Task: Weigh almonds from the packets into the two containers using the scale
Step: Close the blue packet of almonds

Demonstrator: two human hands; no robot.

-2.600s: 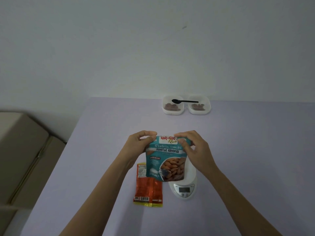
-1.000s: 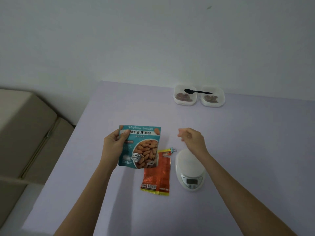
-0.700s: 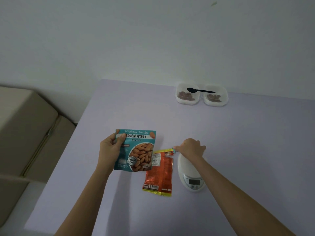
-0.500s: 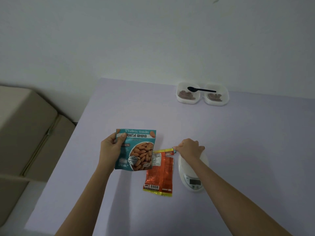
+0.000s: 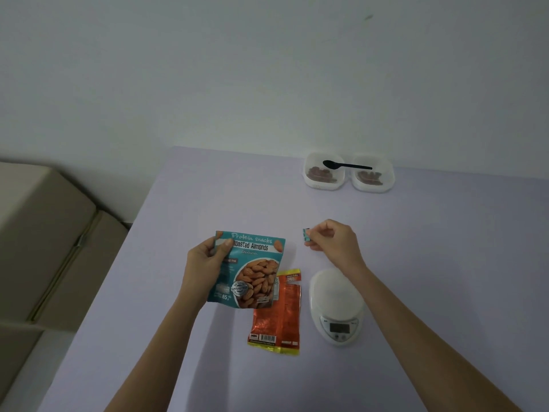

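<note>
**Almond packet in one hand, small clip in the other**

My left hand (image 5: 205,264) grips the teal packet of roasted almonds (image 5: 249,270) by its upper left corner, thumb pressed across the front, and holds it upright above the lilac table (image 5: 445,248). My right hand (image 5: 334,242) is raised beyond the scale, its thumb and forefinger pinched on a small teal clip (image 5: 306,235); the two hands are apart, with bare tabletop between them. An orange packet (image 5: 277,315) lies flat on the table, its upper left part hidden behind the lower edge of the teal one. Just to its right stands the white scale (image 5: 337,304), its round platform bare and its display toward me; I cannot read the screen. At the far edge of the table, near the wall, the two clear containers (image 5: 324,173) sit side by side, each holding a few almonds. A black spoon (image 5: 346,165) rests across both rims. A cardboard box (image 5: 44,242) stands off the table to the left.
</note>
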